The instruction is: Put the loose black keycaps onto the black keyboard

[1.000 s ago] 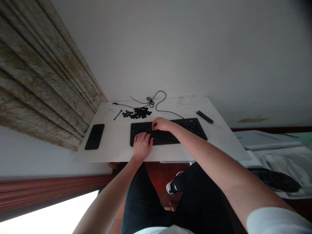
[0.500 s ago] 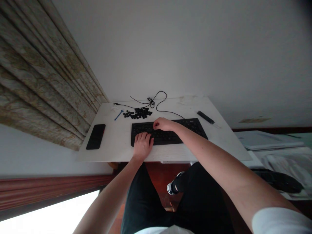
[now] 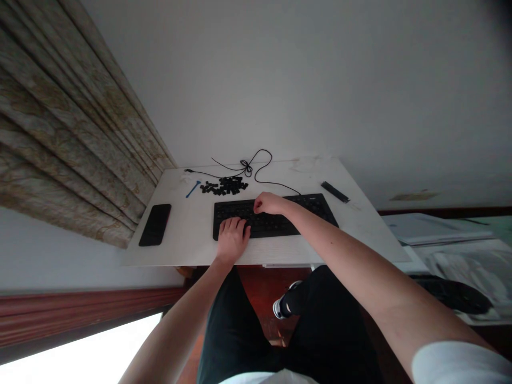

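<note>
A black keyboard [image 3: 276,225] lies on the white table [image 3: 280,250]. My left hand [image 3: 232,237] rests on its left front part with the fingers spread a little. Over the middle of the keyboard, my right hand [image 3: 267,204] is closed with thumb and fingertips pinched together; whatever lies between them is too small to make out. Behind the keyboard's left end is a pile of small black keycaps [image 3: 228,185]. A blue tool [image 3: 193,189] lies left of the pile.
A black phone [image 3: 155,225] lies at the table's left. The looped cable [image 3: 247,169] runs along the back. Toward the right is a dark strip [image 3: 335,192]. A patterned curtain [image 3: 80,106] hangs on the left, and papers [image 3: 424,229] lie beyond the table's right edge.
My right hand has shifted very slightly to the right over the keyboard. My left hand stays at the same place on the keyboard. The whole view has moved a little.
</note>
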`<action>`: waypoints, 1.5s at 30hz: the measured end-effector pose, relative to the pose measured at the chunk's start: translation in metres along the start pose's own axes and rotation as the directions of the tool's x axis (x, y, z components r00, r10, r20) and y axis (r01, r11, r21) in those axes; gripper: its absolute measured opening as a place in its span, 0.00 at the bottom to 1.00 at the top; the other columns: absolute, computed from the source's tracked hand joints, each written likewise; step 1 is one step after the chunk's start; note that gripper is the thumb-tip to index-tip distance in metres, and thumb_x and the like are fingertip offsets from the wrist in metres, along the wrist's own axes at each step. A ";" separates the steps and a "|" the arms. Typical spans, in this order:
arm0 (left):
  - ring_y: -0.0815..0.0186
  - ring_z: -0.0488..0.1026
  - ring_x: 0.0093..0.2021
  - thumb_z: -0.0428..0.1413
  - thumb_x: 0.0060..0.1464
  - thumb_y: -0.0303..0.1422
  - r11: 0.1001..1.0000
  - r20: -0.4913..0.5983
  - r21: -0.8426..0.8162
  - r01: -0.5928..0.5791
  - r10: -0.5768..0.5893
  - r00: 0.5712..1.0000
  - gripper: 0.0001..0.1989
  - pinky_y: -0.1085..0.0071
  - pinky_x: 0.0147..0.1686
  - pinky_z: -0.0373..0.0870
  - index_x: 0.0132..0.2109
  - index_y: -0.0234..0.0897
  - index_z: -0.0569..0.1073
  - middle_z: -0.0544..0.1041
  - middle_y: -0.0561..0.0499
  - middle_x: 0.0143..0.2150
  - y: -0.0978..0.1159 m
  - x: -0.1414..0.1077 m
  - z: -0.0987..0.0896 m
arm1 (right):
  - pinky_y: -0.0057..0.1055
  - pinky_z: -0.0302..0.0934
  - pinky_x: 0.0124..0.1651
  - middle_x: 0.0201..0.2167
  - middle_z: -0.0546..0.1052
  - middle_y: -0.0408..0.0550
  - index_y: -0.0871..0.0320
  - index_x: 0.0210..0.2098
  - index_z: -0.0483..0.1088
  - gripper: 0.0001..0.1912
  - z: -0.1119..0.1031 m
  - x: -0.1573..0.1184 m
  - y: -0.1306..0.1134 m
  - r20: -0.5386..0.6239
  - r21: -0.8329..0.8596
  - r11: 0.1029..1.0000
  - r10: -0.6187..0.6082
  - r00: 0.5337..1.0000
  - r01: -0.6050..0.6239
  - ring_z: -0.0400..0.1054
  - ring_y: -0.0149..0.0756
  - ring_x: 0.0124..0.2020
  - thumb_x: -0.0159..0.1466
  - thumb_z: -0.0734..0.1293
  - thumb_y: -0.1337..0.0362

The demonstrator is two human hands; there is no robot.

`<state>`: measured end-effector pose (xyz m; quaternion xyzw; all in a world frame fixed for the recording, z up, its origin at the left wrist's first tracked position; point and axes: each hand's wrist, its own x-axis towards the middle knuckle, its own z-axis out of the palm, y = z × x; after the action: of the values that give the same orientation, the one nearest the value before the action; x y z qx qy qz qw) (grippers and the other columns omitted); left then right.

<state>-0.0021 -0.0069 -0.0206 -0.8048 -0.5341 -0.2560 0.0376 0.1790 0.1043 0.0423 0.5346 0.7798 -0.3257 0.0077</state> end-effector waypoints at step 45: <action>0.55 0.71 0.48 0.50 0.63 0.36 1.000 0.023 0.004 -0.005 0.004 1.000 0.11 0.56 0.50 0.66 0.47 0.38 0.73 0.76 0.43 0.45 0.000 0.001 -0.003 | 0.27 0.62 0.38 0.36 0.82 0.52 0.59 0.36 0.81 0.08 0.003 0.004 -0.010 -0.024 -0.014 1.000 -0.023 0.999 0.022 0.75 0.38 0.37 0.60 0.70 0.64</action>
<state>-0.0026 -0.0074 -0.0178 -0.8089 -0.5333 -0.2455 0.0336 0.1676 0.1039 0.0432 0.5295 0.7881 -0.3139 -0.0017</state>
